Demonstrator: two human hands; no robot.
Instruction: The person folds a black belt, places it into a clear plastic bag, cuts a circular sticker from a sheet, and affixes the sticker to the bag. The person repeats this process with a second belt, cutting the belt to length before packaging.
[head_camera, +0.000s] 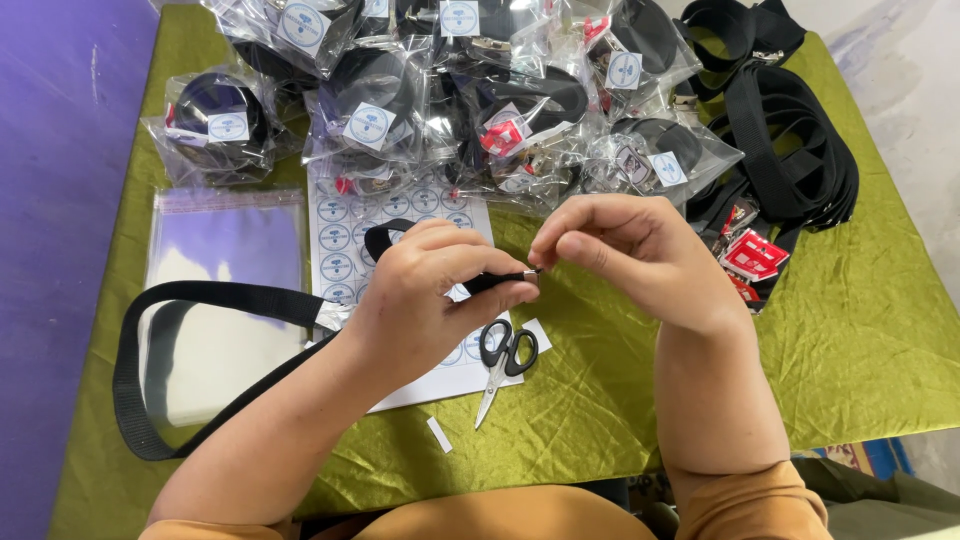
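A: Hands first. What does each hold?

B: Left hand (430, 285) closed round a black strap (215, 295), thumb and fingers pressed on its end. Right hand (630, 250) meets it there, thumb and forefinger pinched on a small metal tip at the strap end; other fingers curled. Whether that tip is a clip or a crimp, cannot tell.

A: Where does the strap run?

B: From the pinch point mid-table it goes under the left hand, out to the left in a wide loop, and back toward the left forearm. It lies across the clear bags.

A: Counts?

B: One pair of scissors (503, 358), black handles, just below the hands, lying on the sticker sheet (335, 240). One sheet, round blue-and-white stickers in rows, several spots already bare. One stack of clear bags (225, 260) at left; number in the stack not readable. One small white paper scrap (439, 434) near the front edge. Packed bags (450, 90) with coiled straps piled along the far edge, roughly ten, overlapping, exact count not possible. One heap of loose straps (790, 140) far right, red-and-white tags (752, 255) beside it, at least three.

A: Surface and room?

B: Table under a creased green cloth (860, 330). Purple floor left, pale floor right. Orange sleeves at the bottom edge.
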